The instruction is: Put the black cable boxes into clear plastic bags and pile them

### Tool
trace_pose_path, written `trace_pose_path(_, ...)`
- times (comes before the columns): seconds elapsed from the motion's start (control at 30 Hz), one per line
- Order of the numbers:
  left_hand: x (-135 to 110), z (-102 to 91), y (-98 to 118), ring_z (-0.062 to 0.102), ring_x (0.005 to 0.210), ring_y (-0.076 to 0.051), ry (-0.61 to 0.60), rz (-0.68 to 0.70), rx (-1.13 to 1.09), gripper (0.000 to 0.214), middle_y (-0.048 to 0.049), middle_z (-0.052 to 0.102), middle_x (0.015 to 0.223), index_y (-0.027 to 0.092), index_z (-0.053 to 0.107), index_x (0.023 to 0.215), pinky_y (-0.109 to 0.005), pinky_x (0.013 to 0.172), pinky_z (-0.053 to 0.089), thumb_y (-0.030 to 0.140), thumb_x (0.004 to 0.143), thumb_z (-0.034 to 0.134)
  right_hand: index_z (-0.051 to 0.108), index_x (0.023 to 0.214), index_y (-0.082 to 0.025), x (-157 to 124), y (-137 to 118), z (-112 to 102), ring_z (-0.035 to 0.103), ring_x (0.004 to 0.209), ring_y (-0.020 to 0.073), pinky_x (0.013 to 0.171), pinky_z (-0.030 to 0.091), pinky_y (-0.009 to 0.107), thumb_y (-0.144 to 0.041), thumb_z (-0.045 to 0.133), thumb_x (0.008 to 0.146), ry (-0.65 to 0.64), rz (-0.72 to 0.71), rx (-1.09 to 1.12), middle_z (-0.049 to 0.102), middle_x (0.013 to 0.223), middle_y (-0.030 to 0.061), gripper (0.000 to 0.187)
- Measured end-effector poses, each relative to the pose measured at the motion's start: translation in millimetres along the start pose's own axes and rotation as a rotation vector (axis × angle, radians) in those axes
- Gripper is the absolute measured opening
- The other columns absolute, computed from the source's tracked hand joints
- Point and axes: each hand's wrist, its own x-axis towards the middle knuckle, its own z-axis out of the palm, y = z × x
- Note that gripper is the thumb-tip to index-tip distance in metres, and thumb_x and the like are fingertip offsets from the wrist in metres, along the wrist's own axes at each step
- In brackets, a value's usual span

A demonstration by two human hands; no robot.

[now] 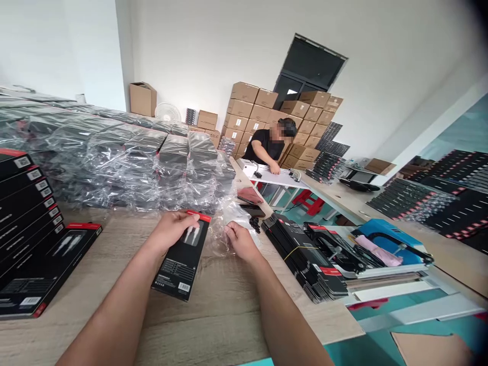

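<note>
Black box (182, 259) held firmly in the left hand (172, 233); right hand (240, 241) pinches a clear plastic bag (224, 243) just beside it.

On my view: plastic-wrapped black boxes (122, 157) piled along table, banded black packs (301, 256) right, blue machine (389, 239) beyond. Further back: person in black shirt (265, 147) at white table (274, 178), stacked cardboard cartons (263, 114), white fan (166, 113), dark window (308, 66).

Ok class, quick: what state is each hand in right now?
Left hand: closed, holding a black retail box by its red top.
Right hand: at a clear plastic bag; whether it grips cannot be told.
</note>
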Motion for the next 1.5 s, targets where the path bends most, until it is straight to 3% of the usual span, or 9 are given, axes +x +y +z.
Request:
trace_pose_path(0.13,5.5,28.8,-15.6,0.054,0.055,-0.013,-0.166,0.013,-0.103,0.031,-0.004,0.065,0.067,0.013,0.07,0.073,-0.023,0.052,0.039,0.043,0.065,0.069,0.051,0.07,-0.021,0.1,-2.9,-12.3,0.05,0.057,0.0146,0.058,0.038,0.025,-0.042,0.043,0.089,0.13,-0.06,-0.079,0.055,0.06,-0.0017,0.029)
trace_pose_path(0.3,14.4,49.2,-35.8,0.058,0.066,-0.015,-0.179,0.113,0.023,0.039,-0.0055,0.068,0.081,0.013,0.073,0.073,-0.025,0.061,0.042,0.049,0.075,0.06,0.059,0.08,-0.021,-4.5,-19.4,-23.0,0.056,0.065,0.0169,0.067,0.041,0.028,-0.041,0.043,0.092,0.366,-0.177,-0.211,0.063,0.072,0.0034,0.029)
trace_pose_path(0.4,10.8,48.8,-33.5,0.06,0.073,-0.017,-0.208,0.171,-0.017,0.049,-0.0069,0.07,0.089,0.013,0.074,0.074,-0.025,0.066,0.044,0.057,0.079,0.053,0.063,0.08,-0.022,-7.2,-32.1,-18.1,0.059,0.071,0.0188,0.07,0.042,0.029,-0.041,0.045,0.091,0.235,-0.278,-0.268,0.065,0.077,0.0052,0.028)
trace_pose_path(0.53,7.9,49.9,-31.5,0.059,0.068,-0.015,-0.229,0.104,-0.086,0.034,-0.0039,0.069,0.078,0.013,0.073,0.076,-0.024,0.063,0.042,0.046,0.071,0.067,0.067,0.079,-0.023,-7.1,-39.0,-7.2,0.06,0.07,0.0183,0.068,0.043,0.028,-0.041,0.046,0.091,0.048,-0.307,-0.222,0.066,0.074,0.0042,0.03)
trace_pose_path(0.8,14.0,51.9,-42.1,0.055,0.058,-0.013,-0.155,-0.011,-0.138,0.03,-0.001,0.066,0.065,0.013,0.069,0.075,-0.024,0.059,0.041,0.042,0.065,0.073,0.063,0.07,-0.02,-6.4,-26.0,-11.7,0.053,0.059,0.0153,0.06,0.042,0.027,-0.045,0.056,0.084,0.168,-0.108,0.033,0.06,0.063,0.0005,0.029)
trace_pose_path(1.03,15.2,50.1,-40.6,0.055,0.061,-0.013,-0.048,0.006,-0.114,0.034,-0.0025,0.067,0.069,0.014,0.068,0.071,-0.024,0.058,0.04,0.048,0.068,0.068,0.066,0.074,-0.019,-8.8,-31.1,-11.4,0.055,0.064,0.0149,0.06,0.044,0.026,-0.042,0.064,0.077,-0.124,-0.094,0.131,0.063,0.07,0.0009,0.024)
trace_pose_path(1.23,13.3,51.1,-40.2,0.053,0.058,-0.012,-0.106,0.0,-0.054,0.023,-0.0015,0.065,0.069,0.014,0.067,0.068,-0.023,0.056,0.04,0.035,0.062,0.072,0.064,0.071,-0.019,-6.8,-30.3,-13.7,0.053,0.065,0.0146,0.062,0.042,0.025,-0.042,0.056,0.084,-0.121,-0.115,0.063,0.06,0.068,0.0003,0.028)
trace_pose_path(1.4,14.6,50.5,-42.5,0.054,0.059,-0.012,-0.105,0.022,-0.067,0.022,-0.0013,0.064,0.067,0.013,0.068,0.071,-0.024,0.057,0.041,0.034,0.064,0.071,0.056,0.066,-0.02,-6.0,-28.9,-14.1,0.046,0.059,0.0137,0.057,0.037,0.025,-0.044,0.05,0.086,0.066,-0.105,-0.02,0.052,0.06,-0.0013,0.033)
trace_pose_path(1.5,15.7,50.0,-42.3,0.053,0.059,-0.012,-0.073,0.05,-0.06,0.023,-0.0018,0.065,0.07,0.013,0.068,0.07,-0.024,0.057,0.04,0.036,0.067,0.068,0.058,0.073,-0.02,-7.6,-30.8,-12.5,0.048,0.06,0.0134,0.057,0.038,0.024,-0.046,0.056,0.083,0.077,-0.103,0.005,0.053,0.064,-0.0019,0.027)
